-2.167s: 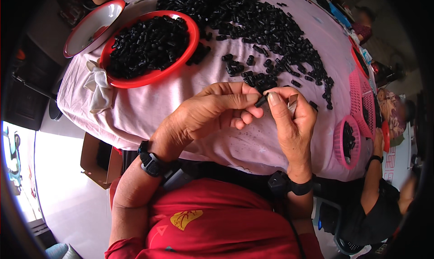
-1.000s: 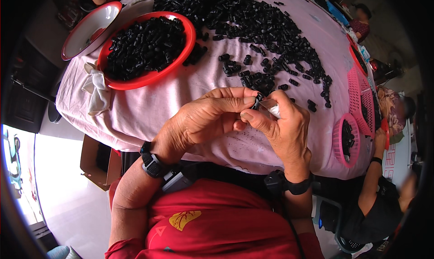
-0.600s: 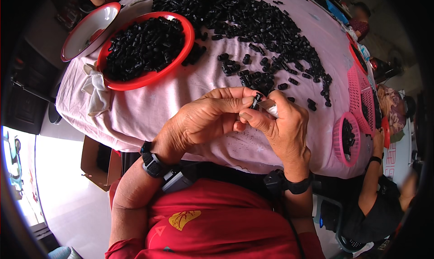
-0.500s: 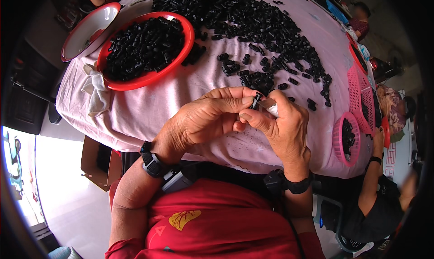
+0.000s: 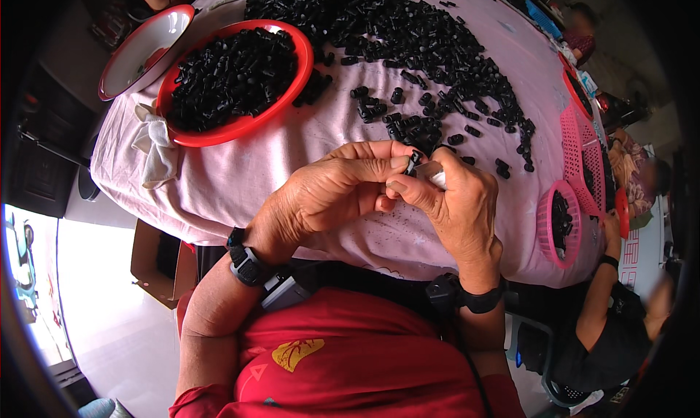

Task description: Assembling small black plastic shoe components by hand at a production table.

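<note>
My left hand (image 5: 332,192) and my right hand (image 5: 456,199) meet above the near edge of a table covered in pink cloth (image 5: 277,155). Between the fingertips of both hands sits one small black plastic piece (image 5: 413,161). My right hand also holds a small pale grey thing (image 5: 432,173) against its fingers. Just beyond my hands lies a wide heap of loose black pieces (image 5: 408,46) spread over the cloth.
A red bowl (image 5: 240,126) full of black pieces stands at the left, with an empty red-rimmed white bowl (image 5: 138,53) beside it and a knotted white cloth (image 5: 153,145) below. Pink baskets (image 5: 558,225) sit at the right edge, where another person (image 5: 612,330) sits.
My hands have drawn closer together and the right fingers have closed around the black piece; since half a second ago they have barely moved.
</note>
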`<state>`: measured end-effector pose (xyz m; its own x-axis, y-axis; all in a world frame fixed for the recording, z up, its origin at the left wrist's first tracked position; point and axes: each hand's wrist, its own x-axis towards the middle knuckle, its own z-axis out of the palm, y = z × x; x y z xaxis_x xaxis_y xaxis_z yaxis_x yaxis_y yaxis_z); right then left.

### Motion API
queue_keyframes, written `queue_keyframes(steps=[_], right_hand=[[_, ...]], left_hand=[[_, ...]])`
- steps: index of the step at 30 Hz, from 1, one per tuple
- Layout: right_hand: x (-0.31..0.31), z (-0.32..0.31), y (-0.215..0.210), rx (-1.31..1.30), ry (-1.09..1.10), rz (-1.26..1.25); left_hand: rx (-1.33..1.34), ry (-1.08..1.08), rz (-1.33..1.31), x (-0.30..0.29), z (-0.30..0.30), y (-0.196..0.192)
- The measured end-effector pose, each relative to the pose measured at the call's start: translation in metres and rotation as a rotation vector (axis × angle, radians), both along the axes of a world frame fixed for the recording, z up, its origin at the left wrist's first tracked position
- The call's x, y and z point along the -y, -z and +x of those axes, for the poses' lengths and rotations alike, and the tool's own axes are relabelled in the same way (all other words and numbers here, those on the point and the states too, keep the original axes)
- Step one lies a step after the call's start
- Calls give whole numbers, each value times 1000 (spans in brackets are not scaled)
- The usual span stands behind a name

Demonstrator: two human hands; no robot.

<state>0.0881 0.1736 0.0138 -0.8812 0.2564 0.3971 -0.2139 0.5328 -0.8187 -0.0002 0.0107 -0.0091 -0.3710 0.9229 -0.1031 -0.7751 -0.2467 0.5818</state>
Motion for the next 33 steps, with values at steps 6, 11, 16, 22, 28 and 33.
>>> queue_keyframes(steps=[6, 11, 16, 22, 28, 33], right_hand=[[1, 0, 1, -3, -5, -13], [0, -1, 1, -3, -8, -24], [1, 0, 1, -6, -12, -33], [4, 3, -6, -13, -27, -44], [6, 3, -8, -14, -32, -56], [5, 0, -4, -20, -36, -67]], left_hand=[[17, -9, -23, 1, 0, -2], [9, -21, -58, 2, 1, -5], [-10, -24, -49, 1, 0, -3], [2, -7, -21, 1, -2, 1], [30, 32, 26, 0, -4, 4], [1, 51, 9, 0, -6, 3]])
